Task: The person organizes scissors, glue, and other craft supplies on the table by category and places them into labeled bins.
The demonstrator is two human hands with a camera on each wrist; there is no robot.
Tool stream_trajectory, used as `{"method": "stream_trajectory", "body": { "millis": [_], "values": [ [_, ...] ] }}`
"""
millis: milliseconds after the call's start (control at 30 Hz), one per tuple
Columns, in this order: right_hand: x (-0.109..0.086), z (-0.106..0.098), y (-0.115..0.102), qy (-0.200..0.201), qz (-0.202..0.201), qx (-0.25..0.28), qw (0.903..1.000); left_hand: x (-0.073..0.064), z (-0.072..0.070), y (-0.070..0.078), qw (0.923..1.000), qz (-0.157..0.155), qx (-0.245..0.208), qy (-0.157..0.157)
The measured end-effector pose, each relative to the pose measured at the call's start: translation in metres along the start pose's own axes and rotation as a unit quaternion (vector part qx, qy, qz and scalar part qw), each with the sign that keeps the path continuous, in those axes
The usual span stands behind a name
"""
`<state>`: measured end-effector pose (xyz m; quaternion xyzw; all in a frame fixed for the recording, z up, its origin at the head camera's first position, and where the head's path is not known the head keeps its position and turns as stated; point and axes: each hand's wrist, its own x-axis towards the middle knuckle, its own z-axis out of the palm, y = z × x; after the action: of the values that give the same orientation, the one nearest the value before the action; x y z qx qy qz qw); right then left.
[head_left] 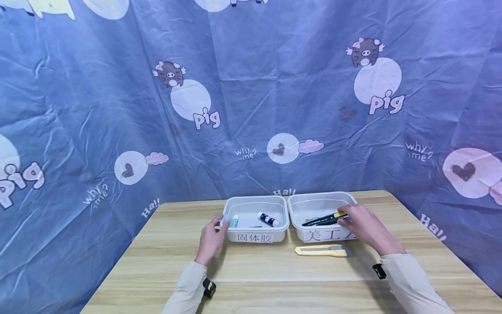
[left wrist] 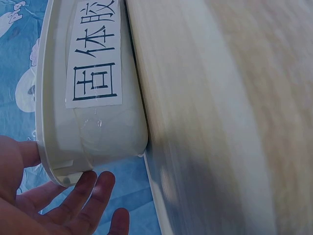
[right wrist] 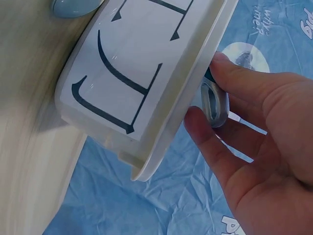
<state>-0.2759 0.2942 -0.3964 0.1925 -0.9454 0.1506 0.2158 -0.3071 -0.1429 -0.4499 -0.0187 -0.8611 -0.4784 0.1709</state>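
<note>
My left hand (head_left: pixel 212 239) grips the left corner of a white plastic bin (head_left: pixel 256 234), its thumb at the rim and its fingers outside below the lip. My right hand (head_left: pixel 364 223) is over the right front corner of a second white bin (head_left: pixel 300 232). In the right wrist view, its thumb and fingers pinch the grey-ended handle of a utility knife (right wrist: pixel 215 105). A black and yellow utility knife (head_left: pixel 324 218) lies in that bin close to the fingers. A pale yellow utility knife (head_left: pixel 321 250) is on the table in front.
In the left bin are a dark-blue glue stick (head_left: pixel 268 219) and a teal glue stick (head_left: pixel 234 221). Both bins carry paper labels (head_left: pixel 255 238) on the front. They stand side by side near the back edge of the wooden table (head_left: pixel 259 283), before a blue patterned curtain (head_left: pixel 251 104).
</note>
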Motion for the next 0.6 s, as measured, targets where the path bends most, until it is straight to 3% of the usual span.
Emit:
{"method": "stream_trajectory", "body": {
  "millis": [600],
  "values": [
    [0.0009,0.0042,-0.0023,-0.015,0.011,0.009,0.9998,0.002,0.0003,-0.0021,1.0,0.008,-0.002,0.001]
  ]
}}
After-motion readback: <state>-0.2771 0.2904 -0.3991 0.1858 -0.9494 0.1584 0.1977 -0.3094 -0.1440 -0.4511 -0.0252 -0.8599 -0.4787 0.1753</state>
